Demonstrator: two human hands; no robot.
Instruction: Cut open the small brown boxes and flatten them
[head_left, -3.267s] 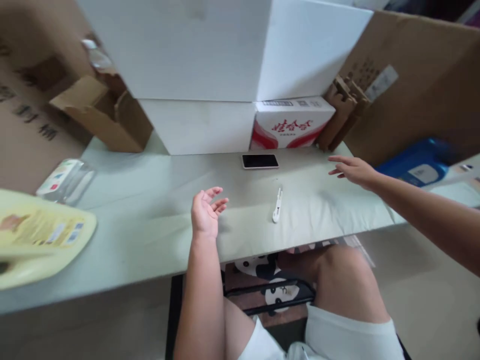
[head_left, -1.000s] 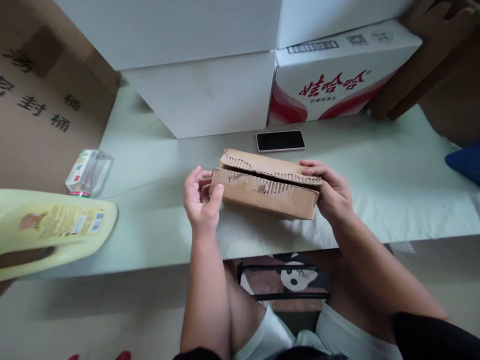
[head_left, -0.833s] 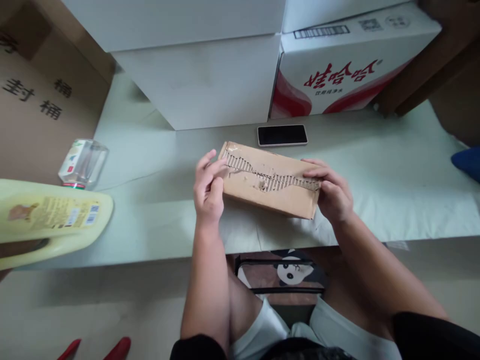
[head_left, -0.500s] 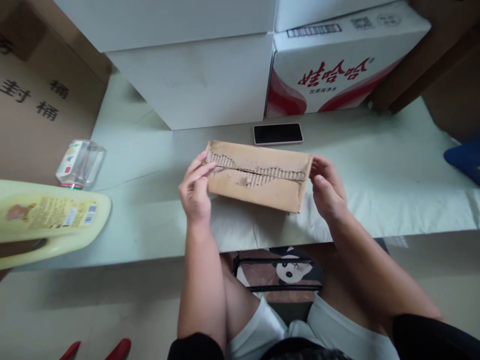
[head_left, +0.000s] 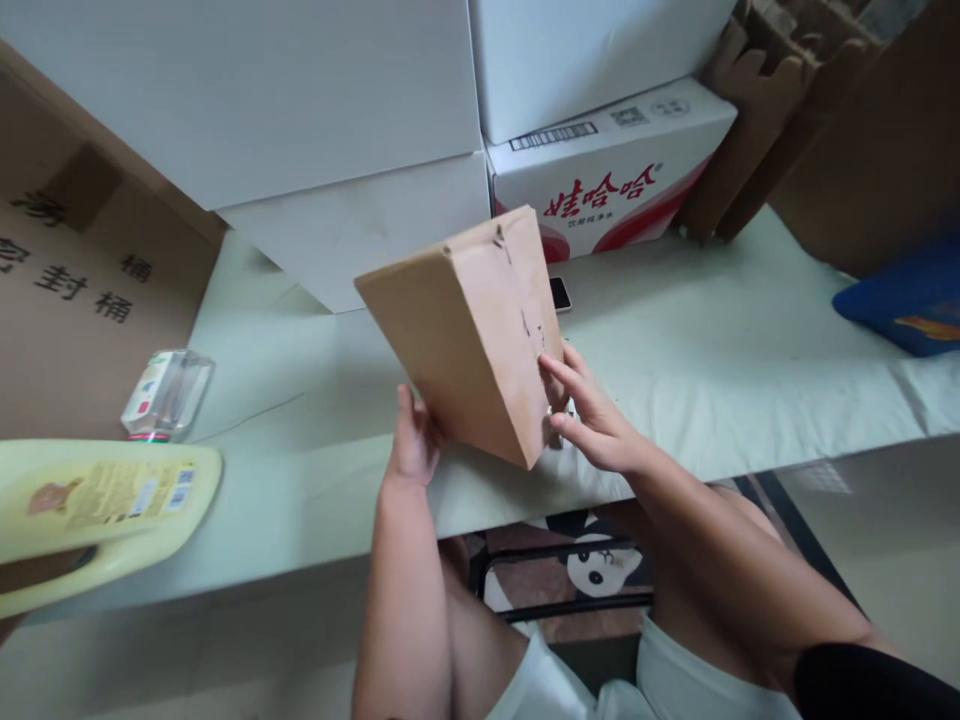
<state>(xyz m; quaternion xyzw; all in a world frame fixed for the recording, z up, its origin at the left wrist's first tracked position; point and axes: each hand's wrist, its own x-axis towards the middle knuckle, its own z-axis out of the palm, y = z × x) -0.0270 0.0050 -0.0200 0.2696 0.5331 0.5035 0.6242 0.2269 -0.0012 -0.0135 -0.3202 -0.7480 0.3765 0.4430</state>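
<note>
Cardboard box (head_left: pixel 461 350) tilted over the worktop (head_left: pixel 697 340), between both hands.
Long axis of the narrow face runs away from the person, far end leaning left. Left hand (head_left: pixel 414 445) grips the lower-left edge, fingers partly hidden; right hand (head_left: pixel 592 415), fingers spread, touches the narrow face. Box: rectangular, brown, smooth broad face, ragged seam. Worktop: pale green, creased covering.

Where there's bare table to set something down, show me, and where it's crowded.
Bare table: between the right hand and blue container, and between the left hand and yellow jug. Crowded: behind the carton, with phone and white boxes close together.
</note>
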